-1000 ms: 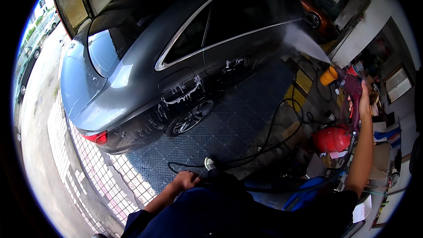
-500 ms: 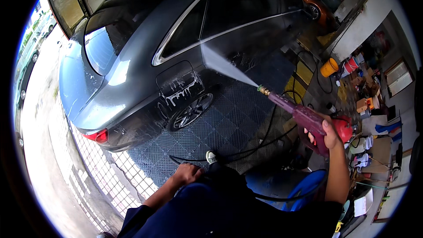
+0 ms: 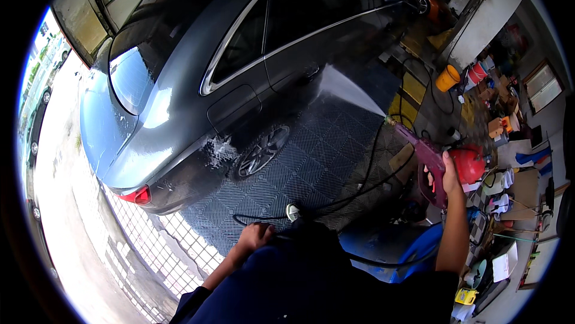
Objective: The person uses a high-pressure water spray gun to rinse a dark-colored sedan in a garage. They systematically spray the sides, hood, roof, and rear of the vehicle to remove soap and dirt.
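Note:
My right hand point(image 3: 445, 179) is wrapped round the grip of a maroon pressure washer gun point(image 3: 426, 159), raised at the right. A white fan of water point(image 3: 350, 88) leaves its brass nozzle, pointing left toward the rear door of a dark grey car point(image 3: 185, 84). White foam point(image 3: 220, 151) clings to the side panel between the fuel flap and the rear wheel point(image 3: 263, 151). My left hand point(image 3: 255, 236) is closed in front of my waist; whatever its fingers may hold is hidden.
A black hose point(image 3: 341, 205) snakes across the ribbed floor mat point(image 3: 239, 198). A blue barrel point(image 3: 383, 246) stands by my right leg. To the right are a red rounded container point(image 3: 468, 165), a yellow bucket point(image 3: 447, 78) and clutter along the wall. Sunlit pavement point(image 3: 66, 162) lies left.
The washer gun has moved right and lower in view, and its spray has shifted from the rear window's lower edge to the lower door. Foam around the fuel flap has thinned and slid down.

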`<state>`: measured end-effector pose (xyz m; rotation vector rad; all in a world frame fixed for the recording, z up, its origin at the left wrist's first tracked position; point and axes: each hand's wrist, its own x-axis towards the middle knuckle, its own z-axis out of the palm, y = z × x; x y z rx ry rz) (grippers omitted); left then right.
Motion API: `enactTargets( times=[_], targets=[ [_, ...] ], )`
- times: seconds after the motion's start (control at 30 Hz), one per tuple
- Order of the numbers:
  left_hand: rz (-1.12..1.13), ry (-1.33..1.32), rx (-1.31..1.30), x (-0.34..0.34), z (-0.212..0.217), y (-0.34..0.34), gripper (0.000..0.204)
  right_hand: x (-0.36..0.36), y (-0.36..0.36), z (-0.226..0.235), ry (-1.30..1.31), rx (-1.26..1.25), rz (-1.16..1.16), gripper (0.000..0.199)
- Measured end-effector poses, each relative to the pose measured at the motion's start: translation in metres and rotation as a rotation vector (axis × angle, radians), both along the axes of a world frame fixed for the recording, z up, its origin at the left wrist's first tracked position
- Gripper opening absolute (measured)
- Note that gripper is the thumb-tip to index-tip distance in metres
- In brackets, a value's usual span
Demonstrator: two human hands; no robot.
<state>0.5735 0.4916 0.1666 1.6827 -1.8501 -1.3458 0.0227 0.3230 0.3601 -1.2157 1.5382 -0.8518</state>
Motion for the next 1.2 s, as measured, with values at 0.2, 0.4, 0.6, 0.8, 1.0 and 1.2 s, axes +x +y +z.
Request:
enactTargets(
  times=[0.2,0.4,0.6,0.8,1.0,1.2],
  targets=[
    [0.052,-0.044,0.010,0.001,-0.007,-0.005,0.041,-0.060,-0.001,-0.003,0.088,-0.034,-0.304,0.081],
    [0.082,0.021,0.103,0.004,-0.018,-0.013,0.044,-0.082,0.017,-0.015,0.114,-0.024,-0.491,0.083],
    [0.022,-0.005,0.309,0.004,-0.044,-0.040,0.048,-0.068,0.053,-0.063,-0.035,-0.033,-0.350,0.071],
    [-0.058,-0.050,0.367,0.028,-0.102,-0.058,0.046,-0.011,0.087,-0.105,-0.187,0.105,-0.030,0.055],
    [-0.198,-0.123,-0.051,0.056,-0.159,-0.055,0.034,0.026,0.096,-0.123,-0.166,0.235,0.040,0.044],
    [0.089,0.016,-0.028,0.070,-0.168,-0.031,0.046,0.001,0.076,-0.141,-0.225,0.123,-0.279,0.044]
  ],
)
